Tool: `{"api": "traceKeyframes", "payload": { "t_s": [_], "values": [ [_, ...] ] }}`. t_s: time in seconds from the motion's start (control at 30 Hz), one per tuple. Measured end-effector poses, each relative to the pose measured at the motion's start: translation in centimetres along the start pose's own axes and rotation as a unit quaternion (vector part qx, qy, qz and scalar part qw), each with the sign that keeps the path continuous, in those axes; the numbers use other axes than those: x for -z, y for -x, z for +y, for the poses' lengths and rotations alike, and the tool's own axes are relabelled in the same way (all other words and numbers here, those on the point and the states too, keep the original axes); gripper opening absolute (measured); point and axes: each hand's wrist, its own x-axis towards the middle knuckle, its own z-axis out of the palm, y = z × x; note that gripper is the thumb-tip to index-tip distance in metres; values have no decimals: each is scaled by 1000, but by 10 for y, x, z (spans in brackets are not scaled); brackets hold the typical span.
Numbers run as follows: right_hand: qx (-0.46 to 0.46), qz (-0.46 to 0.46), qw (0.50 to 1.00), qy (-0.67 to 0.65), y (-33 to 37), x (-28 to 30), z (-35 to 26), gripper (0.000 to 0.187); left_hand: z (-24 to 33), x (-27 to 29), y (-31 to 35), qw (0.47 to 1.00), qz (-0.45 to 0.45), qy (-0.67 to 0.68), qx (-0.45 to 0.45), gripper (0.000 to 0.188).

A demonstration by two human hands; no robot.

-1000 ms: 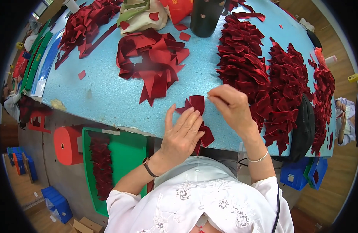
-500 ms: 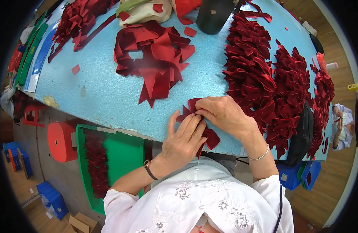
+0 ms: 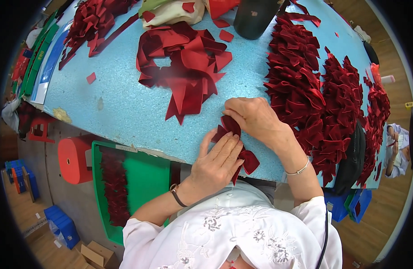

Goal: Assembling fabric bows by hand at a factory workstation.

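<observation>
Dark red velvet ribbon bows lie at the table's front edge, close to my body. My left hand presses down over them, fingers together, holding the ribbon against the tabletop. Loops and pointed tails show above and to the right of those fingers. Just beyond the upper loop, my right hand is closed in a pinch, its fingertips bent down. Whatever sits between its thumb and finger is too small or hidden to make out. Ahead of both hands lies a loose heap of cut red ribbon.
Rows of finished-looking red bows cover the right side, with a black pouch beside them. A dark cylinder stands at the back. Below the table's left edge are a green bin and a red stool. Another person is far right.
My right hand has lifted slightly away from my left fingers, toward the far side, and the upper ribbon loop shows more. My left hand stays on the bows. The whole view has shifted slightly.
</observation>
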Motion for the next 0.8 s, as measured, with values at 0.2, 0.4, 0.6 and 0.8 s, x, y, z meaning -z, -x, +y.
{"api": "traceKeyframes", "payload": {
  "t_s": [0.2, 0.4, 0.6, 0.8],
  "values": [
    [48, -30, 998, -27, 9, 16, -8, 8, -2, 1, 4, 1000, 8, 4, 10, 40],
    [59, -35, 997, -28, 0, 0, -6, 8, 0, 1, 3, 1000, 11, 11, 4, 39],
    [71, 18, 997, -31, -7, -4, -3, 7, 0, 1, 3, 1000, 12, 10, 9, 39],
    [46, -64, 994, -75, 3, 5, -9, 8, -2, 1, 3, 1000, 22, 9, 3, 39]
  ]
}}
